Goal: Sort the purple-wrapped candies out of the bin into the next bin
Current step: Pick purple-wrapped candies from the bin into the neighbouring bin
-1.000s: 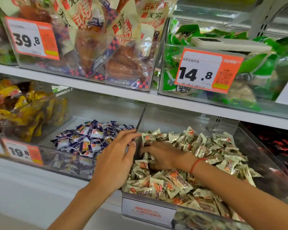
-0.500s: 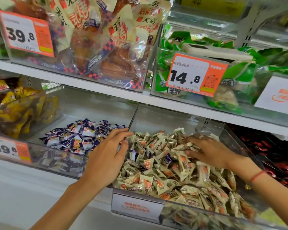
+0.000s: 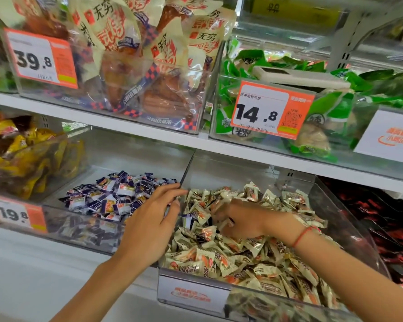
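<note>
The right clear bin holds a heap of cream-and-orange wrapped candies. A purple-wrapped candy lies among them near the bin's left wall. My right hand is down in this heap just right of that candy, its fingers curled into the wrappers and blurred; what they hold is hidden. My left hand rests with straight fingers over the wall between the two bins. The left clear bin holds a pile of purple-wrapped candies.
A bin of yellow snack packs stands at far left, and red packs at far right. The shelf above carries bins of large snack bags and green packs, with orange price tags on the fronts.
My right hand has swung from the back right of the cream candy bin to its left side, near the purple candy. The left hand has stayed on the wall between the bins.
</note>
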The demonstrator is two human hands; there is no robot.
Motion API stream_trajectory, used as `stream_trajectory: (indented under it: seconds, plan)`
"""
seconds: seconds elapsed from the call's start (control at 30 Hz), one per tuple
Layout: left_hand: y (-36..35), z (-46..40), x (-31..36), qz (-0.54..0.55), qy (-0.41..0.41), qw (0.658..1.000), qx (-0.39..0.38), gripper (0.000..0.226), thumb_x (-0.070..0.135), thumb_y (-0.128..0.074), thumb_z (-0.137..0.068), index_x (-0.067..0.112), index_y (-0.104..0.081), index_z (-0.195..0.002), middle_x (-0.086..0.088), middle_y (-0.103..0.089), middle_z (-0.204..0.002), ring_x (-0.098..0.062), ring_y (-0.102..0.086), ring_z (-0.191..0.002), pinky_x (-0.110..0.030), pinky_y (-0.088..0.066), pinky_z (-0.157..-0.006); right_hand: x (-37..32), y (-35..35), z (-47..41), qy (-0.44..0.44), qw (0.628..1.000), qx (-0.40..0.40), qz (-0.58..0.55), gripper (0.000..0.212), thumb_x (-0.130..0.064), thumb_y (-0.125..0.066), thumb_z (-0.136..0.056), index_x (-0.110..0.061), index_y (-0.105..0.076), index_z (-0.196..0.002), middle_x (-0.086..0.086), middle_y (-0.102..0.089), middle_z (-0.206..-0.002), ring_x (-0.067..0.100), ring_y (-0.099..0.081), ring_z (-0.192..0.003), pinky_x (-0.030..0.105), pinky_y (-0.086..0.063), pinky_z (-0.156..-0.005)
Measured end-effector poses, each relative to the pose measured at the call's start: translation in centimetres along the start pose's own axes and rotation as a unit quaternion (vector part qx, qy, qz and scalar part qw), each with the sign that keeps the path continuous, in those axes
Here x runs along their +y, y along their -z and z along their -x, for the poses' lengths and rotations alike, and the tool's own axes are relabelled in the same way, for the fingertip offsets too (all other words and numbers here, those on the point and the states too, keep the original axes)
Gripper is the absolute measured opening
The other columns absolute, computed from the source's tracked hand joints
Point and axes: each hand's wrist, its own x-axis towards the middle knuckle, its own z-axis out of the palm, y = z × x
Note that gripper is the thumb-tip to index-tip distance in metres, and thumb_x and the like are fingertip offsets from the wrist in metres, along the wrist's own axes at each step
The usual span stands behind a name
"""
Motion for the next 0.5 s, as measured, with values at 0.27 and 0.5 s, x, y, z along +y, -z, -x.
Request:
stream_trajectory:
  seconds: [0.27,0.5]
  plan:
    - [0.3,-0.2,-0.2,-0.009,-0.006,1.000,-0.003,0.034,0.029,-0.035,-0.100,0.038,-0.053,-0.128,0.026,-0.036,-0.141,0.009,-0.039,-0.111,-0.025,-0.036,-0.096,0.9,1.3,2.5,-0.061,0.993,-0.048,0.092,0.029,-0.026,-0.071,-0.083,-0.037,-0.067,-0.109,-0.009,-0.051,-0.139,0.019,-0.050,-0.125,0.043,-0.041,-0.105]
    - [0.2,-0.1,-0.4,-0.012,-0.012,1.000,0.001,0.033,0.027,-0.037,-0.100,0.038,-0.054,-0.127,0.028,-0.037,-0.138,0.014,-0.043,-0.097,-0.021,-0.034,-0.083,1.1,1.3,3.7,-0.064,0.995,0.007,0.082,0.041,-0.015,-0.070,-0.084,-0.035,-0.064,-0.119,-0.012,-0.061,-0.126,0.012,-0.054,-0.119,0.028,-0.038,-0.097]
